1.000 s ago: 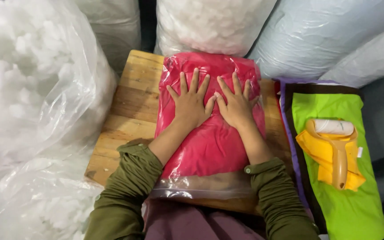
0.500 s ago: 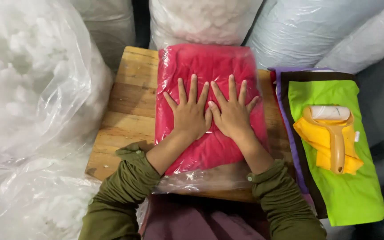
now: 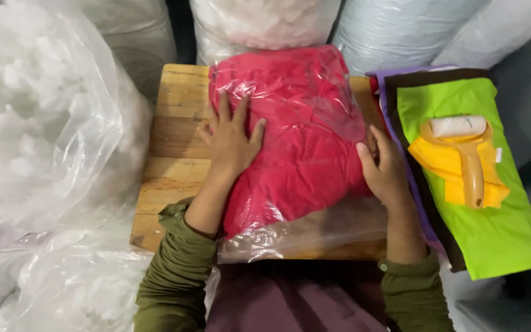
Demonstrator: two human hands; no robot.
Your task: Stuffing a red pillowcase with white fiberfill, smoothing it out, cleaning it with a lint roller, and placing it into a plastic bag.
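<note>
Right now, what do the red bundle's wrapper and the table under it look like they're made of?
Wrapper: thin clear plastic film, judging by the glossy glare and wrinkles over the red bundle, which looks like soft fabric. Table: apparently unfinished pale wood, with visible plank seams and grain.

Lint roller on yellow cloth, green cloth, stuffing bags.

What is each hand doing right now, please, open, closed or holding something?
Left hand: open, fingers spread, palm flat on the red cushion in its clear plastic bag.
Right hand: open, curved against the bag's right edge, not gripping it.
</note>
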